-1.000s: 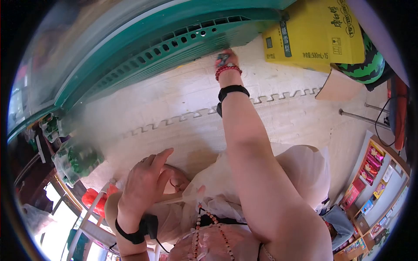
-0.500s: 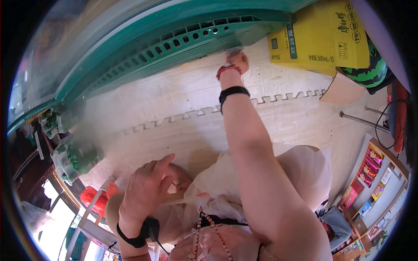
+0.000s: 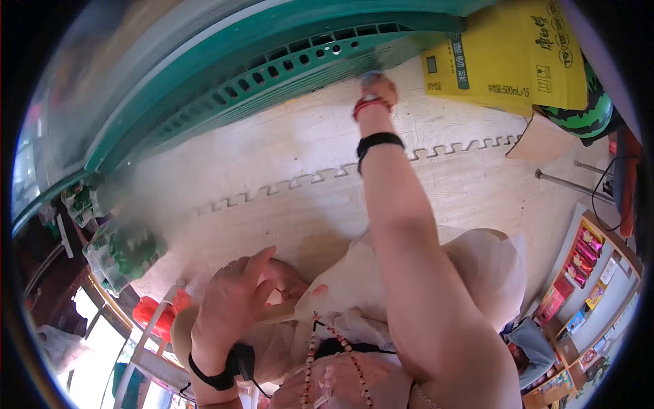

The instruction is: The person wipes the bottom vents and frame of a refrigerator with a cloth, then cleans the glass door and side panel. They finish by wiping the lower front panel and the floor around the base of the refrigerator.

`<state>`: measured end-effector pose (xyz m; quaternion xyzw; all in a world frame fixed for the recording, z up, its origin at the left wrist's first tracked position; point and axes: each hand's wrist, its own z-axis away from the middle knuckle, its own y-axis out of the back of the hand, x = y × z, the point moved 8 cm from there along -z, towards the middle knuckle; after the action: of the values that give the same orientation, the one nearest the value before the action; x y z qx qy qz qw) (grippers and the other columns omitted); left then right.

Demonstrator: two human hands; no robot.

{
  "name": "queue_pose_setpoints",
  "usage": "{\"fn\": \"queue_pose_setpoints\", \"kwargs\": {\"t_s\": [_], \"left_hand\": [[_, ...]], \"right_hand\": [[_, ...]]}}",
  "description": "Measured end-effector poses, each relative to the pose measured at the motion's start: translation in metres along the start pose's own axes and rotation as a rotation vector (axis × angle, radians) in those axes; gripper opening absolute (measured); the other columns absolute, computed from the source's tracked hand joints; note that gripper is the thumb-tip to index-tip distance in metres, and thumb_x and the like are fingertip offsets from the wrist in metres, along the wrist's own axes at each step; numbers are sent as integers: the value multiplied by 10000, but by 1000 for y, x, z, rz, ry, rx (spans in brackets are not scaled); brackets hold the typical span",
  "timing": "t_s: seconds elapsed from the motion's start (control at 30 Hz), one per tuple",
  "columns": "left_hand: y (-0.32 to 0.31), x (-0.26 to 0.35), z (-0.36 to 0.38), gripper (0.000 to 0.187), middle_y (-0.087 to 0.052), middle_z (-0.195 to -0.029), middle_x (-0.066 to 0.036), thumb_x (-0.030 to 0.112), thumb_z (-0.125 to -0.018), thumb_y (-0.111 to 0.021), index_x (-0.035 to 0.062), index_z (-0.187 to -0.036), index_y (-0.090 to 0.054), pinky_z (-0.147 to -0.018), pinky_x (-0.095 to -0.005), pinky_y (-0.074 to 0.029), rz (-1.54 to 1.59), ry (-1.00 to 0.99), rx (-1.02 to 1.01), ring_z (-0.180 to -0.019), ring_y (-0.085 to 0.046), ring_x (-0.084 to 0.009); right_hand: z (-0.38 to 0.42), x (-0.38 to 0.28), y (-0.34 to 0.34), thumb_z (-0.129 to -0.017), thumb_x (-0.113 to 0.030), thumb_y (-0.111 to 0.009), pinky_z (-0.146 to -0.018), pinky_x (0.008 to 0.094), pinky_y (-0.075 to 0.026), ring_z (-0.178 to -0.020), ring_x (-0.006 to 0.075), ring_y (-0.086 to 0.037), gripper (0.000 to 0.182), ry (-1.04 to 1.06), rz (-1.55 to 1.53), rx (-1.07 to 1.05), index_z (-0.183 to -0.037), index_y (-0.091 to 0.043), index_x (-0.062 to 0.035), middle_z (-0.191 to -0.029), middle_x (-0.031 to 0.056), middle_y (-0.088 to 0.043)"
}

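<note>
My right hand (image 3: 379,90) reaches far forward to the floor at the foot of the green cabinet (image 3: 225,85). Its fingers are curled round something small and bluish-grey (image 3: 371,75), mostly hidden, whose kind I cannot make out. A red beaded bracelet and a black band circle that wrist and forearm. My left hand (image 3: 235,296) hovers by my bent knee, holding nothing, with thumb and index finger apart. A black strap with a small black box sits on the left wrist. Slatted vents run along the cabinet's lower front, just beyond the right hand.
Pale interlocking floor mats (image 3: 272,218) lie under me. At the far right stand a yellow carton (image 3: 490,61) and a green striped, watermelon-patterned ball (image 3: 589,109). Metal legs (image 3: 562,180) and shelves with packets (image 3: 593,273) are on the right. Green bottles in plastic wrap (image 3: 126,249) stand left.
The view has shifted slightly, so both arms appear a little further right. My right hand stays by the cabinet's foot with its fingers curled; my left hand keeps its pose.
</note>
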<state>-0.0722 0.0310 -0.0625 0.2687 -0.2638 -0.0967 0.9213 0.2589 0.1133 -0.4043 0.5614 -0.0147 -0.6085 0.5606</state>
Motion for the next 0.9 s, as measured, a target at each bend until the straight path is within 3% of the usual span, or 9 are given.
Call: {"fn": "queue_pose_setpoints", "kwargs": {"t_s": [0.03, 0.1, 0.17, 0.2, 0.3, 0.5, 0.73, 0.83, 0.9], "left_hand": [[0, 2, -4, 455, -613, -963, -158, 60, -774, -620, 99, -1210, -496, -742, -378, -493, -6, -8, -7, -863, -607, -297], [1, 13, -8, 467, -611, -970, -160, 58, -775, -619, 98, -1222, -490, -744, -371, -494, 64, -93, 30, -864, -607, -291], [4, 9, -16, 473, -611, -970, -161, 61, -776, -621, 96, -1228, -487, -746, -367, -494, 45, -121, 47, -865, -607, -288], [4, 6, -17, 479, -611, -969, -161, 63, -776, -623, 94, -1233, -483, -747, -363, -493, 36, -114, 64, -865, -606, -286], [10, -2, -17, 493, -612, -960, -160, 63, -773, -630, 87, -1241, -477, -746, -353, -493, 101, -50, 116, -858, -609, -282], [1, 4, -3, 474, -614, -949, -158, 42, -778, -620, 77, -1232, -486, -728, -343, -496, 44, -78, 49, -838, -613, -274], [5, 8, -21, 430, -612, -908, -147, 89, -790, -624, 88, -1201, -498, -692, -380, -492, 15, -103, 97, -816, -608, -304], [7, -1, -19, 424, -615, -909, -145, 97, -791, -628, 92, -1196, -503, -691, -381, -494, 113, -17, 116, -820, -610, -305], [5, -1, -10, 419, -617, -910, -155, 100, -794, -627, 84, -1194, -502, -690, -381, -496, 90, -34, 104, -824, -614, -308]], "right_hand": [[21, -21, -6, -794, -245, -554, -672, 298, -508, -826, 184, -639, 255, 40, 628, -116, -958, -641, -70, -920, 43, -669], [56, -41, -54, -853, -151, -464, -722, 296, -498, -838, 190, -635, 223, 83, 675, -297, -979, -636, -86, -960, 76, -664], [78, 4, -114, -870, -195, -455, -730, 308, -513, -926, 174, -630, 258, -544, -1018, 46, -1047, -631, -128, -1016, 34, -662], [67, 22, -106, -870, -195, -455, -730, 308, -513, -926, 174, -630, 258, -549, -1023, 59, -1047, -631, -128, -1016, 34, -662], [32, -21, -7, -896, -171, -399, -664, 286, -483, -837, 124, -602, 234, -95, 536, -187, -878, -623, -104, -965, 10, -646], [-33, 77, -76, -884, -132, -457, -769, 345, -506, -898, 210, -550, 178, 79, -444, 101, -1036, -539, -88, -1022, 27, -580], [52, -26, -60, -809, -246, -580, -821, 279, -482, -891, 278, -571, 311, 163, 358, -332, -1079, -549, -95, -951, 112, -601], [29, 10, 2, -850, -139, -523, -742, 303, -512, -837, 187, -569, 152, -404, -1082, -43, -969, -583, -66, -923, 51, -598], [6, 32, -10, -887, -154, -515, -662, 285, -524, -785, 163, -565, 133, -111, -1394, 48, -971, -562, -63, -916, 66, -587]]}}
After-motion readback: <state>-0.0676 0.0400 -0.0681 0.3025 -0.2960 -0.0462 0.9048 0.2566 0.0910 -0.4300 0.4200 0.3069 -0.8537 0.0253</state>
